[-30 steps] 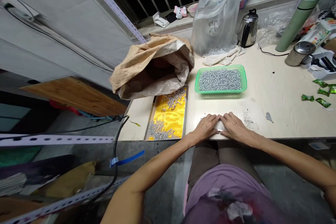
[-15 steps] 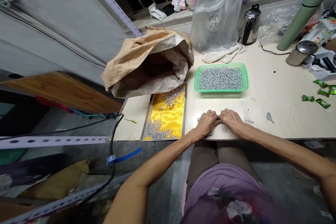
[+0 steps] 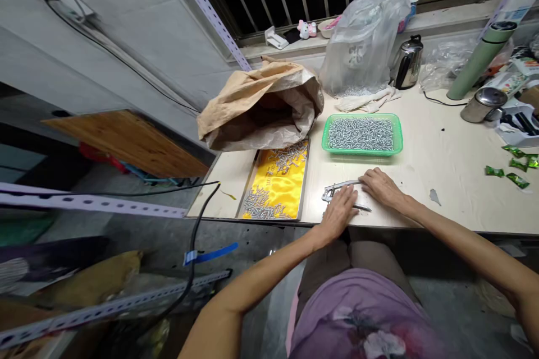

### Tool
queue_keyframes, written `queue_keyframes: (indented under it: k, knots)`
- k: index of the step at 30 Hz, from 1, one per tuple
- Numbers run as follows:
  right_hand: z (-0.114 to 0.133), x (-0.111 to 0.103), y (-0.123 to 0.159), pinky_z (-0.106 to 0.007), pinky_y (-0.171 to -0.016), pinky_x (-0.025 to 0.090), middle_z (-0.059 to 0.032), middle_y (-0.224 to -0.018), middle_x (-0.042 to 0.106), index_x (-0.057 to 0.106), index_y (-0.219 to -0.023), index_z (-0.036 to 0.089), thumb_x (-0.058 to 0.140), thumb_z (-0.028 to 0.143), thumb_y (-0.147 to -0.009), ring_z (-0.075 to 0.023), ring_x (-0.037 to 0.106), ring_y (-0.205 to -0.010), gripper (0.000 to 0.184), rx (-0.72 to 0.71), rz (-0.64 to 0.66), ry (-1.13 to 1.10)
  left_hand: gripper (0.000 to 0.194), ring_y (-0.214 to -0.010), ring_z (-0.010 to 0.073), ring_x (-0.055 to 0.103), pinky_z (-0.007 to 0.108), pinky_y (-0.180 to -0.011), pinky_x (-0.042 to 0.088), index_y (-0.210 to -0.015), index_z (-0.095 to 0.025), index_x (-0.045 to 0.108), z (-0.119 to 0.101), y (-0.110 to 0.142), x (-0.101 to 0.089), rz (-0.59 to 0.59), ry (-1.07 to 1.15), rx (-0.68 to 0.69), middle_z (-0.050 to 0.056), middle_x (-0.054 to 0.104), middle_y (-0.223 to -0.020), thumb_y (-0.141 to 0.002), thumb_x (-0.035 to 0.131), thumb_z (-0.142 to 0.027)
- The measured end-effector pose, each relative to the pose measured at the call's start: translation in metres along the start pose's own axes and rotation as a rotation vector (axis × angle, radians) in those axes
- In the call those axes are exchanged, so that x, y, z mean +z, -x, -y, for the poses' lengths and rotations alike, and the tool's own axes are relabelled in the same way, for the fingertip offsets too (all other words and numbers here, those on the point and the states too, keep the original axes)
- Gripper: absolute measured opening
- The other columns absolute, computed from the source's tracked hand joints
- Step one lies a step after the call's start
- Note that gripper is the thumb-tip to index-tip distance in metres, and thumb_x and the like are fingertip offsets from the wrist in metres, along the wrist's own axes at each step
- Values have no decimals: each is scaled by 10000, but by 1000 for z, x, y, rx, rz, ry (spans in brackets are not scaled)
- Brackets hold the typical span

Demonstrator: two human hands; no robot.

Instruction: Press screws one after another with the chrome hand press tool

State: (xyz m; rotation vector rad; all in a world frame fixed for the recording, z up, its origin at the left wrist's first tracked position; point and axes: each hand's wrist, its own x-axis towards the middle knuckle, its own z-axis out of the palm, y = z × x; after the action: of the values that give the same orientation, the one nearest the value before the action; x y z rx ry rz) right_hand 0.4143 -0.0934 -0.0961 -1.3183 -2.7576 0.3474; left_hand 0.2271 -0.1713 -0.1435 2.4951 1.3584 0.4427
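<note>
A plier-like silver metal tool [image 3: 337, 186] with two long arms spread apart lies on the table near its front edge. My left hand [image 3: 339, 212] lies across the tool, its fingers over the arms and its thumb side by the lower arm. At the tip of the upper arm, my right hand [image 3: 381, 188] has its fingers curled in; what sits under the fingertips is hidden. Behind my hands stands a green plastic basket [image 3: 362, 151] full of small silver metal pins. To the left, a shallow tray [image 3: 301, 202] with a yellow lining holds more loose pins.
A big brown paper sack [image 3: 252, 101] gapes open behind the tray. Farther back are a clear plastic bag [image 3: 357, 50], a white cloth [image 3: 366, 102] and a steel kettle [image 3: 409, 61]. A green flask [image 3: 480, 61], steel mug [image 3: 484, 104] and green-wrapped sweets [image 3: 517, 180] are on the right.
The tool's arms are now spread and in plain sight; before, my hands were together over it. My left hand has moved down slightly, my right hand slightly right. The view has shifted.
</note>
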Motion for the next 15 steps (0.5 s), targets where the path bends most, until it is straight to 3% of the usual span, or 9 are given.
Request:
queue_keyframes:
  k: [5,7,11,15]
  knots:
    - [9,-11,-28,-346,-758,341,-132,-992,635,678,-953,141,437,178,-921,-247,477,-955,246,153,-10,165,563,-1385,306,335,538,-1110,299,-1389,-139,355,-21,16,19,-1,20,63,198,442,-1426,-928,446,-450]
    - [28,-14,-37,-348,-764,343,-126,-1067,626,685,-988,175,471,162,-899,-247,468,-989,232,21,-22,193,603,-1385,310,333,534,-1113,300,-1393,-121,353,-23,16,19,2,30,57,210,437,-1426,-915,462,-471]
    - [76,-4,-42,-333,-757,363,-84,-1071,626,701,-841,226,601,222,-828,-237,458,-1031,101,-439,77,157,599,-1329,349,405,548,-1080,342,-1357,-109,422,-26,13,18,51,53,0,216,499,-1365,-892,494,-477]
    - [100,16,-46,-332,-795,365,-94,-962,637,675,-764,185,612,165,-793,-225,471,-1030,72,-603,67,195,541,-1308,368,417,554,-1066,352,-1327,-146,482,-31,18,18,28,24,-12,183,517,-1354,-879,504,-449]
